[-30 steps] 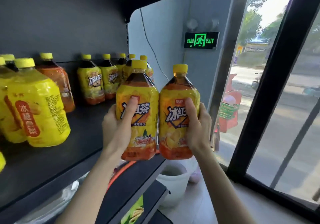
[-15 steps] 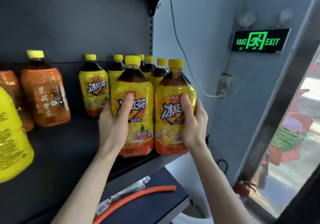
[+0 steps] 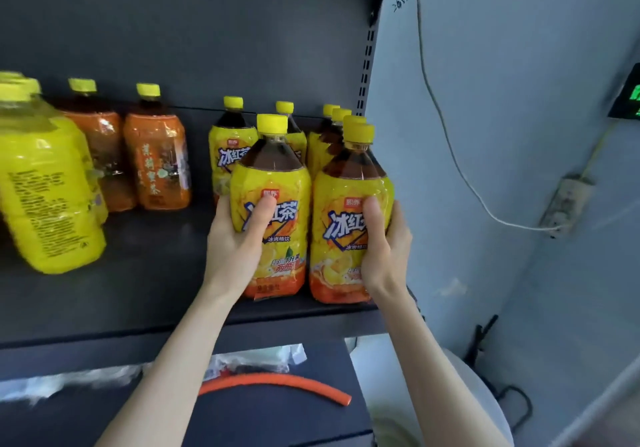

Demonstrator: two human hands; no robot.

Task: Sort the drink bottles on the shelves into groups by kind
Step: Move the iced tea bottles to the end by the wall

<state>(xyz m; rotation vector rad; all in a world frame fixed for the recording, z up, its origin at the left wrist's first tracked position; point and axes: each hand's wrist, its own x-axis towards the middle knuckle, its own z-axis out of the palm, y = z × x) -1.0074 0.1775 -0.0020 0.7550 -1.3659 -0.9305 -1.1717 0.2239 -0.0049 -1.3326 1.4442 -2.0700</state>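
We note the left hand (image 3: 239, 252) curled round the left iced-tea bottle (image 3: 277, 183) and the right hand (image 3: 384, 256) round the right iced-tea bottle (image 3: 343, 204). Both stand upright at the dark shelf (image 3: 138, 290) front, by the grey wall (image 3: 485, 135). A white cable (image 3: 440, 117) hangs there; an orange hose (image 3: 277, 381) lies on the lower shelf (image 3: 259, 422).

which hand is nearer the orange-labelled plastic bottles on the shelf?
Left. The left hand grips a yellow-labelled bottle just right of the orange-labelled plastic bottles; the right hand holds a second yellow-labelled bottle farther right.
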